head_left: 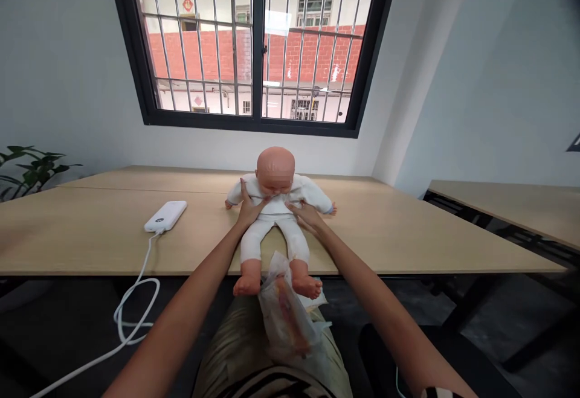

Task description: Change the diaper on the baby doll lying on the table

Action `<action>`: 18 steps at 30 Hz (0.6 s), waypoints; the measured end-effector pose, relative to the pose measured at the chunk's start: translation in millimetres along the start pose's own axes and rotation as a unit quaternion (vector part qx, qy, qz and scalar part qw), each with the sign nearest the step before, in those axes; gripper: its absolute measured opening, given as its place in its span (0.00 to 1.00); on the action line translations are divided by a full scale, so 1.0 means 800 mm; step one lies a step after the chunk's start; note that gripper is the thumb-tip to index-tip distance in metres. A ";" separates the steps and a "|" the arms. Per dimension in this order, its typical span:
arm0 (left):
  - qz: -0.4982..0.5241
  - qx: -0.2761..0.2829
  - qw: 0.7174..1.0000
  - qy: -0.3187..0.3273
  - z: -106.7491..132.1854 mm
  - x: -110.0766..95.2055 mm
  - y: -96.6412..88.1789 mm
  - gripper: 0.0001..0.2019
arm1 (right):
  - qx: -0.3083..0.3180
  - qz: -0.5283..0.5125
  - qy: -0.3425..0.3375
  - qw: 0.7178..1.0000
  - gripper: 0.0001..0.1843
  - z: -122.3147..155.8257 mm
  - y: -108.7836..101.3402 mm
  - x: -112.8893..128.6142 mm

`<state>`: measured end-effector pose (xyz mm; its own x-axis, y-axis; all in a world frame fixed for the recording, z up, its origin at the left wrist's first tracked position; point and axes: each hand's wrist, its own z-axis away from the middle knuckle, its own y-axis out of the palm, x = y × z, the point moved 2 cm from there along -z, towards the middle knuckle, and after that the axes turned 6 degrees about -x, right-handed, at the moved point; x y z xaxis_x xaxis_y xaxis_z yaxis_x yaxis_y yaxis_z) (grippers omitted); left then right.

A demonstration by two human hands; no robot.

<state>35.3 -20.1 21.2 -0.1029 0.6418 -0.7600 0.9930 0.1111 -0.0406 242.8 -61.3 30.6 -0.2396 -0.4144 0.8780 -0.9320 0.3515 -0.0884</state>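
A baby doll (274,206) in a white top and white trousers sits upright on the table's front part, its bare feet over the edge. My left hand (250,206) grips the doll's side under its arm, thumb pointing up along the shoulder. On the other side, my right hand (306,214) holds the doll's chest, its thumb and fingers at the front of the top. Parts of both hands' fingers are hidden behind the doll. Below its feet, a clear plastic bag (285,313) with something reddish inside lies on my lap.
A white power bank (166,216) rests on the wooden table (385,235) to the left, its white cable (121,313) hanging over the front edge. A plant (34,165) stands far left. A second table (512,202) is at the right. Behind is a barred window (259,48).
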 end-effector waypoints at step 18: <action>-0.008 0.131 0.990 -0.052 0.010 0.022 -0.007 0.69 | 0.099 0.120 0.095 0.983 0.36 0.006 -0.021 -0.008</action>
<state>28.6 -15.2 2.7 -0.1263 0.5584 -0.8199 0.9735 -0.0891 -0.2107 258.9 -68.7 24.2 -0.4214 -0.1688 0.8910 -0.8940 0.2426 -0.3768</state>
